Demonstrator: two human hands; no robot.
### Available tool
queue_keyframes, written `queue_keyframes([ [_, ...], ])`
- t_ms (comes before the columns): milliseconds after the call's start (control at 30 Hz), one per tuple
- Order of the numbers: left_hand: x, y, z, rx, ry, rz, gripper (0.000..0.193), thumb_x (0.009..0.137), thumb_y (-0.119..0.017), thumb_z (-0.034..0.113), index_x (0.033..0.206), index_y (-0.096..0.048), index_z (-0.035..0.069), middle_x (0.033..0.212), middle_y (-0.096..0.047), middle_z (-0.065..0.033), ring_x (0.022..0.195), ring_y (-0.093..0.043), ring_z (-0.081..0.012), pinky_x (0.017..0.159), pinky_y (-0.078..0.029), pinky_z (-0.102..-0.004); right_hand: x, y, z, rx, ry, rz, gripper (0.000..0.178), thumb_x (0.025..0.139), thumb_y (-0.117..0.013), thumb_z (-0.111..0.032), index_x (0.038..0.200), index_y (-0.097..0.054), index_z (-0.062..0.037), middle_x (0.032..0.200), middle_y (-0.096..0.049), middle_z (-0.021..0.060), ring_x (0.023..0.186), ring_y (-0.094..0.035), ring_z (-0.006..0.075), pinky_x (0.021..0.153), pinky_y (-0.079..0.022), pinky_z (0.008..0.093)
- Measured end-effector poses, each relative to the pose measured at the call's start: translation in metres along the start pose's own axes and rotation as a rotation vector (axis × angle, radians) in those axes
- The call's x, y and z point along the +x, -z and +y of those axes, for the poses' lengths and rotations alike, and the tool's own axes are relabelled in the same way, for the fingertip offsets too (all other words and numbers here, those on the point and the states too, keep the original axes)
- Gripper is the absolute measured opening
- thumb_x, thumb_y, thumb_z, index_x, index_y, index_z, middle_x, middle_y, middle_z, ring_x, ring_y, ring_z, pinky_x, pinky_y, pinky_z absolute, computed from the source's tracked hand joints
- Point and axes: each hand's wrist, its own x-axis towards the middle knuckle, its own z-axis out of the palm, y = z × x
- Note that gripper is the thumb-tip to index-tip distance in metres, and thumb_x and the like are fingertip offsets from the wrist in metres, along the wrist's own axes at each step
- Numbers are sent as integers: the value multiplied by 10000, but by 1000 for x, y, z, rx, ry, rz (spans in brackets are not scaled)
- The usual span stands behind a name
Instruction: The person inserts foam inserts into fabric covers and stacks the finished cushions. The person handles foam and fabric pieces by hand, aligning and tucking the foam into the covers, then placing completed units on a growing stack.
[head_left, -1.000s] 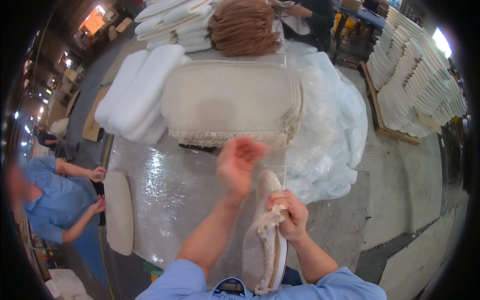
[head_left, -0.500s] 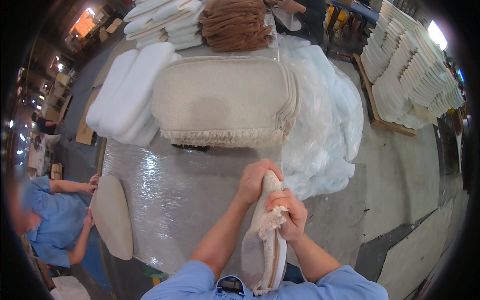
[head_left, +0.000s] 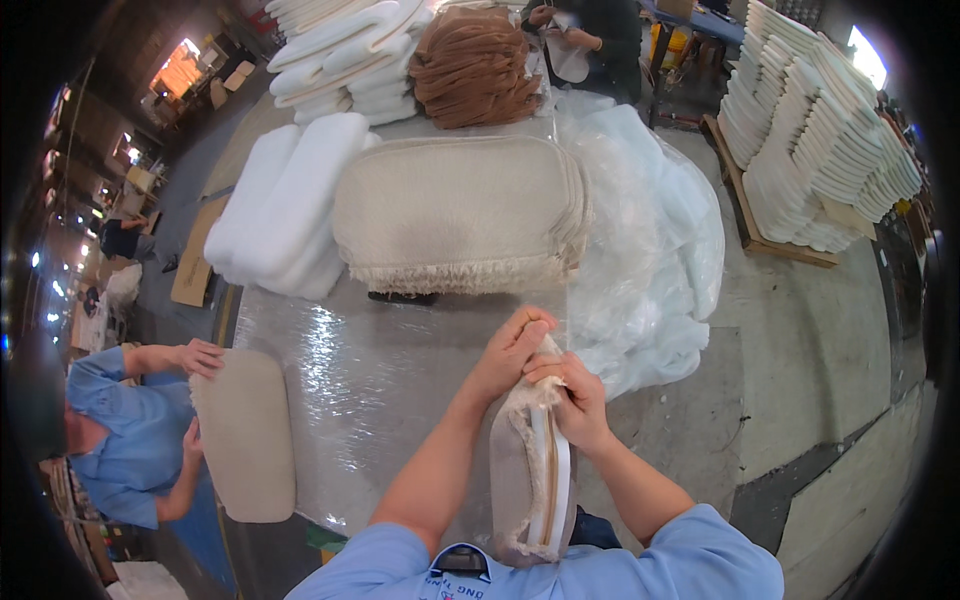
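Observation:
A beige cushion cover point(head_left: 516, 485) with a frayed edge stands on its side against my body, its opening turned up and to the right. Inside the opening shows a white foam pad point(head_left: 553, 500) with a tan strip along it. My left hand point(head_left: 513, 350) grips the cover's far end, fingers curled over the fabric. Close beside it, my right hand point(head_left: 578, 397) is closed on the frayed edge near the same end. Beyond my hands lies a stack of beige covers point(head_left: 460, 205) with frayed near edges.
White padding point(head_left: 285, 200) lies left of the stack, a clear plastic bag of white filling point(head_left: 650, 240) right. Brown fabric pieces point(head_left: 470, 65) are piled behind. At left a co-worker point(head_left: 135, 430) holds a beige cushion point(head_left: 248, 435) at the table point(head_left: 380, 400). White pads point(head_left: 810, 140) stand on a pallet at right.
My right hand has moved up the cover's edge, closer to my left hand. The cushion's opening has turned more upward. The co-worker's cushion has swung flatter toward the table.

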Motion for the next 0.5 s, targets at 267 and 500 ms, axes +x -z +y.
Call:
queue_keyframes([
  [267,3,9,-7,-39,59,85,335,1130,-517,403,1204,-639,100,1115,-627,3,986,-566,-102,897,-483,-293,9,6,-34,-122,-230,170,609,1014,-666,-192,1558,-455,-18,1562,-470,215,1488,-418,356,1238,-325,449],
  [500,50,35,10,747,233,-255,264,939,-690,348,1017,-776,111,1048,-771,-21,1005,-709,-202,864,-583,-427,8,-38,-26,-348,-13,-43,587,1047,-569,-145,1589,-388,-10,1601,-425,241,1528,-348,411,1274,-259,477],
])
